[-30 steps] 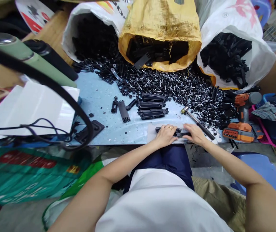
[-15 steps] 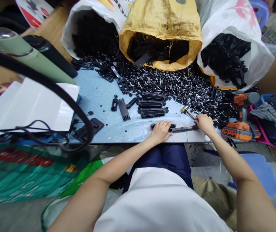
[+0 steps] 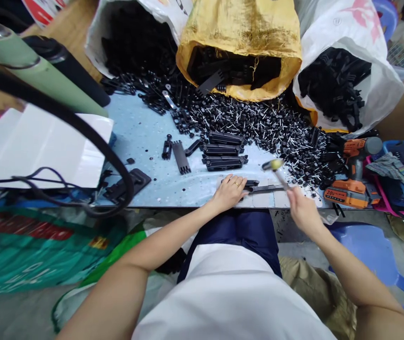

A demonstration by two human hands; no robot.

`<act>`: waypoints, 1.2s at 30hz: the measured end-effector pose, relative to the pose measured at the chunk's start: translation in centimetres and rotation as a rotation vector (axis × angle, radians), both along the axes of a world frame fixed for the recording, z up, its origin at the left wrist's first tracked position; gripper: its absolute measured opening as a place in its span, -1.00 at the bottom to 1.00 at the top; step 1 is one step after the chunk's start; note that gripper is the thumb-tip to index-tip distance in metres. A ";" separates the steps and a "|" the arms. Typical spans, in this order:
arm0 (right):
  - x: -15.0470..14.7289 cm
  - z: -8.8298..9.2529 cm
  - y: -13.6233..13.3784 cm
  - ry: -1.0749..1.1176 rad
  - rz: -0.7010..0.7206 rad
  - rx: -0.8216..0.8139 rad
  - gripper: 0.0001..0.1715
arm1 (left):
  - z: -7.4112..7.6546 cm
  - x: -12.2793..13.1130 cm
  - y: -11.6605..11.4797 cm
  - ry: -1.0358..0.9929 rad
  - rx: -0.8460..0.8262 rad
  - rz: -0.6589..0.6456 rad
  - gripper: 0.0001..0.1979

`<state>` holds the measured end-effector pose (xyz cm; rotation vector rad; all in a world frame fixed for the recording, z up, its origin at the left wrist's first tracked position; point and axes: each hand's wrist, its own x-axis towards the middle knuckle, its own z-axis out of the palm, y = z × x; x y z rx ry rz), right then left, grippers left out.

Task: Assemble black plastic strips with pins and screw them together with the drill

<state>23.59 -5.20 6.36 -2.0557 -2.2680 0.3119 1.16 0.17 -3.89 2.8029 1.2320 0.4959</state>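
My left hand (image 3: 229, 190) lies on the left end of a long black plastic part (image 3: 258, 187) at the near edge of the pale blue table (image 3: 141, 141), fingers curled over it. My right hand (image 3: 303, 210) grips the handle of a small hammer (image 3: 276, 168), whose brass head is lifted and blurred above the part's right end. Three finished black parts (image 3: 223, 151) are stacked just beyond my left hand.
A heap of small black pins (image 3: 258, 125) spreads from three open sacks, white (image 3: 134, 47), yellow (image 3: 239, 52) and white (image 3: 340, 80). An orange cordless drill (image 3: 350, 182) lies right. A green flask (image 3: 35, 71), white sheet (image 3: 42, 151) and black cable (image 3: 92, 137) sit left.
My right hand left the black part, reached to the hammer on the table, took its handle and raised it. My left hand stayed on the part.
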 end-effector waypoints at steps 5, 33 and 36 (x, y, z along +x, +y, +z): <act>1.2 -1.7 1.8 -0.190 -0.063 -0.096 -0.52 | 0.0 0.0 -0.1 0.037 0.020 -0.014 -0.59; -8.2 -6.3 -2.1 1.115 0.687 0.272 -0.32 | 8.2 -0.6 -8.9 -1.055 -0.110 -0.220 -0.44; -11.3 -9.6 -1.4 1.006 0.293 0.399 -0.33 | 6.2 -0.1 -8.9 -1.012 0.098 -0.158 -0.40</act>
